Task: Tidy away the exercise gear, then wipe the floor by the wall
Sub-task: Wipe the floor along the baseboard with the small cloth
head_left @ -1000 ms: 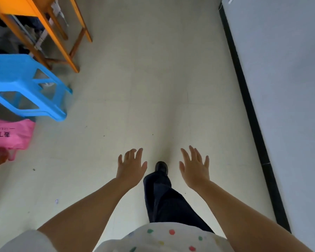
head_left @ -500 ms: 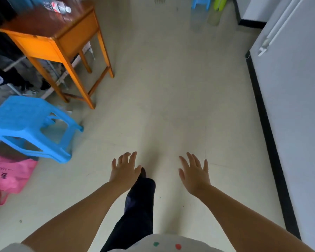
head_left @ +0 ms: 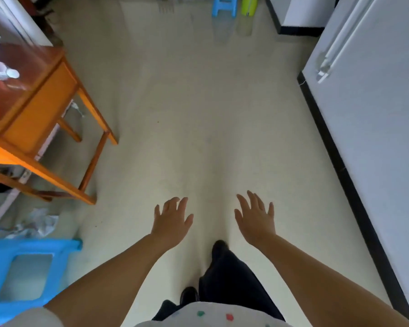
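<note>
My left hand (head_left: 171,220) and my right hand (head_left: 255,219) are stretched out in front of me over the pale floor (head_left: 198,114), fingers spread, holding nothing. A lime-green upright object (head_left: 248,5) stands far ahead beside a small blue stool (head_left: 223,5); what it is I cannot tell. The white wall (head_left: 376,126) with its black skirting (head_left: 340,166) runs along my right side. My dark trouser legs and black shoes show below the hands.
An orange wooden table (head_left: 38,109) with a plastic bottle (head_left: 0,73) on top stands at the left. A blue plastic stool (head_left: 21,274) sits at the lower left, with crumpled plastic (head_left: 33,226) behind it. White pipes (head_left: 335,41) run down the right wall.
The view has moved forward along the floor and tilted up. The orange table and the blue stool have slid toward me, and the far stool has come into sight. Both hands stay spread and hold nothing.
</note>
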Available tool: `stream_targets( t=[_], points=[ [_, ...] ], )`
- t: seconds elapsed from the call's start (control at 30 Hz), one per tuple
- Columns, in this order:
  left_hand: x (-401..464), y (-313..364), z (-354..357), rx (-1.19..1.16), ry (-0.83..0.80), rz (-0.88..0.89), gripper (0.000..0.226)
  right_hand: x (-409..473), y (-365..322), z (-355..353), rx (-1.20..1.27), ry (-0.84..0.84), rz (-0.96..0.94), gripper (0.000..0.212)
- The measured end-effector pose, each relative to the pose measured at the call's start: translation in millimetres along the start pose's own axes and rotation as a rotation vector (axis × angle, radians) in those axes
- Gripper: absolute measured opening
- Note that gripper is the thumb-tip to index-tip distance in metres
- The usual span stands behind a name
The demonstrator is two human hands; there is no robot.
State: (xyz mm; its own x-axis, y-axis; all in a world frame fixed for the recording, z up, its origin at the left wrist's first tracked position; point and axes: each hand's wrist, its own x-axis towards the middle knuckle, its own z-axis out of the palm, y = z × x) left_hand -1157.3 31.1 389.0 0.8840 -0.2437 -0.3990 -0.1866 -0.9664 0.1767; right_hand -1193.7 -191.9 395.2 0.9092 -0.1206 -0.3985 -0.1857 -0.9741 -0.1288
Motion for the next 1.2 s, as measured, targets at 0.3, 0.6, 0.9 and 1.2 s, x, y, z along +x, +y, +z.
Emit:
stream_targets(
  t=[0.3,0.6,0.9,1.2],
  points=[
    [251,23,-93,0.013,0.014,0.008,0.060,232,39,-86,-0.016,-0.025,0.027,0.054],
    [455,26,-190,0.010,0.041,-0.066,0.060,456,39,-203,-0.048,-0.012,-0.045,0.053],
    [713,14,-301,-0.004,0.076,0.022,0.060,705,25,-302,-0.018,0.016,0.027,0.053],
    [933,33,-404,0.024,0.022,0.133,0.060,904,33,-399,0.020,-0.004,0.094,0.053]
  ],
)
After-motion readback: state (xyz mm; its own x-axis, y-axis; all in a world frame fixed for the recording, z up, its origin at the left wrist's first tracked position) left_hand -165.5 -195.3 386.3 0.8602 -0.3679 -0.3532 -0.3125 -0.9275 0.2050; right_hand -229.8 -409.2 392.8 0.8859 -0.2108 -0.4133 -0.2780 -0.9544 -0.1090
